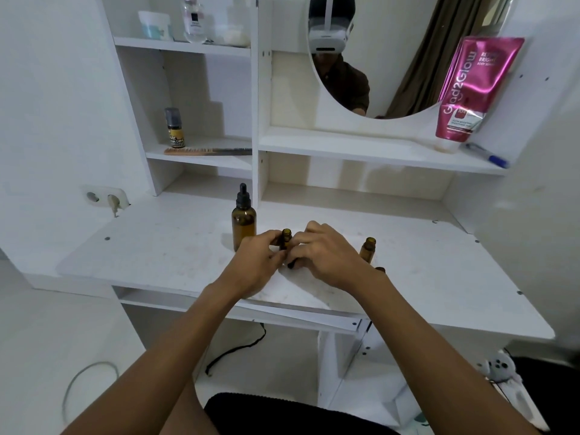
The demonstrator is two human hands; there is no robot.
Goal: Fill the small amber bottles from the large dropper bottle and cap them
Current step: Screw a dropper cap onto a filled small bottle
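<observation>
The large amber dropper bottle (243,221) stands upright on the white table (157,246), its black dropper cap on. Just right of it my left hand (259,259) grips a small uncapped amber bottle (286,238) by its body. My right hand (326,255) is curled beside that bottle, fingers closed over something small and black (291,264) at the table surface; what it is stays mostly hidden. A second small amber bottle (367,249) stands uncapped to the right. A third small bottle's top (380,270) peeks out behind my right wrist.
Shelves rise behind the table with a comb (207,151), a small dark bottle (174,128), a pink tube (470,89), a blue pen (488,156) and a round mirror (408,58). A wall socket (106,197) sits at left. Cables lie on the floor below.
</observation>
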